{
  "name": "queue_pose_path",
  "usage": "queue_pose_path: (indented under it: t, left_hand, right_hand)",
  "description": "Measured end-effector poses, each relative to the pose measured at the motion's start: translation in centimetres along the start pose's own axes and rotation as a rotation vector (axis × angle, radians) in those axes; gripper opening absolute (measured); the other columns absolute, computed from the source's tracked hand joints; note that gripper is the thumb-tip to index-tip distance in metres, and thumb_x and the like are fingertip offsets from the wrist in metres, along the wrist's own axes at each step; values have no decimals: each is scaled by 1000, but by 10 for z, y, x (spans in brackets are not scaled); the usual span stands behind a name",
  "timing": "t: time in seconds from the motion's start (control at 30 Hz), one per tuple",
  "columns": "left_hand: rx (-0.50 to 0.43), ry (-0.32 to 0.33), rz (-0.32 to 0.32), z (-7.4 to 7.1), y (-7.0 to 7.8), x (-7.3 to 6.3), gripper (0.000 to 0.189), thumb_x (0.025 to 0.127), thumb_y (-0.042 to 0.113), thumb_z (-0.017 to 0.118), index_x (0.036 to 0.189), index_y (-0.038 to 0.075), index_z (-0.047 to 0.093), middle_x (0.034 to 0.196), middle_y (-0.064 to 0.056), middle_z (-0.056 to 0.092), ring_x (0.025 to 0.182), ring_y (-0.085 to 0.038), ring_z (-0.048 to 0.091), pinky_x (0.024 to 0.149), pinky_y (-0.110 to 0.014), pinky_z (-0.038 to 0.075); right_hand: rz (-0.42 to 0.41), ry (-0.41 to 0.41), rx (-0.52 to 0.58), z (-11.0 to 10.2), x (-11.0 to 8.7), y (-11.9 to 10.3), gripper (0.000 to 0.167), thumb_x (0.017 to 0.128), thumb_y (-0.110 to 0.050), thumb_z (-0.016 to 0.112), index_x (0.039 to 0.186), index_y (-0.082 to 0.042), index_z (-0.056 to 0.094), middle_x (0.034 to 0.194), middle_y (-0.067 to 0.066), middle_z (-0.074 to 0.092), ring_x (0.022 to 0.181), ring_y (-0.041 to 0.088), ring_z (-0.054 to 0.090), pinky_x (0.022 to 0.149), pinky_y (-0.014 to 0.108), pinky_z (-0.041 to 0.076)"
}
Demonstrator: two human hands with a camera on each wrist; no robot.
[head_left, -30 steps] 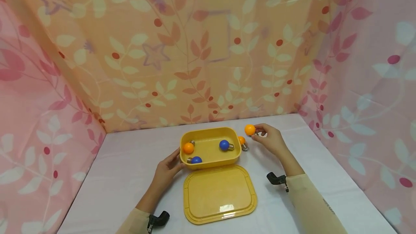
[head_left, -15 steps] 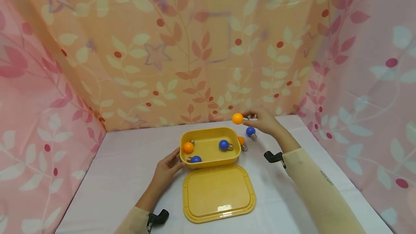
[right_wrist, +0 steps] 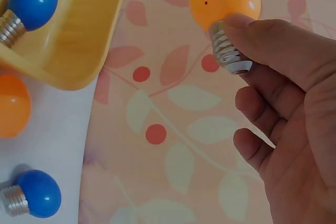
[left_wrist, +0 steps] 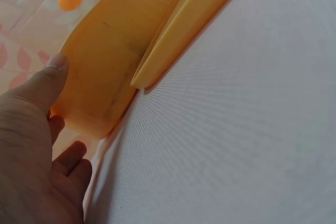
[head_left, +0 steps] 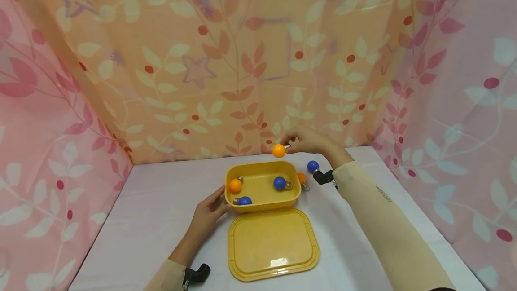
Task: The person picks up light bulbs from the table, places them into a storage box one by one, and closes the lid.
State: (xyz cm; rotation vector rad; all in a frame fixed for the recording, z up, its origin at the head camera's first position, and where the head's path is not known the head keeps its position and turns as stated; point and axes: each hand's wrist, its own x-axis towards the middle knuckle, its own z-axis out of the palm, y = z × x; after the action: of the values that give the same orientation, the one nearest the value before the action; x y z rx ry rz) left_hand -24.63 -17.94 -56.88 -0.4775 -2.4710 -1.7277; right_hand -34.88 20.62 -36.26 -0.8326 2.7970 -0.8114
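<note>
My right hand [head_left: 308, 140] pinches an orange light bulb [head_left: 278, 151] by its silver screw base, up above the back rim of the yellow plastic box [head_left: 262, 205]. In the right wrist view the thumb lies across the base of this bulb [right_wrist: 226, 1]. My left hand [head_left: 206, 214] grips the box at its left end, with the thumb along the front wall in the left wrist view. Inside the box lie an orange bulb [head_left: 235, 186] at the left, a blue bulb [head_left: 244, 200] by the front wall and another blue bulb [head_left: 279, 183] at the right.
Against the box's right end lies an orange bulb [head_left: 301, 178], partly hidden by it. A blue bulb [head_left: 313, 166] rests farther right, under my right wrist. The yellow lid [head_left: 273, 244] lies flat in front of the box. Patterned curtains [head_left: 226, 57] enclose the white table [head_left: 161, 192].
My right hand has lifted the orange bulb and carried it left, from the table right of the box to above its back rim. The left hand stays on the box.
</note>
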Motion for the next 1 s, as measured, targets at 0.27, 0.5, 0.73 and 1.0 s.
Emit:
queue_pose_path:
  t: [0.27, 0.5, 0.73, 1.0]
  left_hand:
    - [-41, -15, 0, -1, 1, 0, 68, 89, 41, 79, 151, 31, 53, 155, 10, 50, 141, -19, 50, 115, -38, 42]
    - [-22, -11, -7, -1, 3, -1, 68, 89, 41, 79, 151, 32, 52, 155, 9, 50, 142, -22, 50, 115, -42, 42]
    - [-10, -14, -11, 0, 5, 1, 69, 89, 43, 79, 151, 33, 52, 155, 10, 49, 142, -20, 50, 115, -41, 42]
    - [13, 9, -32, 0, 5, 0, 69, 87, 43, 81, 150, 34, 54, 153, 8, 52, 140, -20, 51, 116, -42, 41]
  right_hand:
    - [-10, -111, -81, 14, 26, -2, 20, 87, -18, 83, 107, -22, 79, 109, -5, 72, 105, 28, 59, 91, 37, 53]
    - [18, -145, -111, 34, 34, 11, 19, 87, -17, 82, 105, -22, 79, 107, -6, 71, 108, 29, 59, 93, 39, 53]
    - [61, -172, -114, 49, 25, 24, 18, 89, -17, 81, 107, -22, 78, 106, -6, 73, 110, 32, 62, 95, 40, 54]
    - [93, -178, -115, 62, 23, 32, 21, 91, -20, 80, 110, -27, 79, 106, -11, 73, 106, 23, 62, 96, 38, 54]
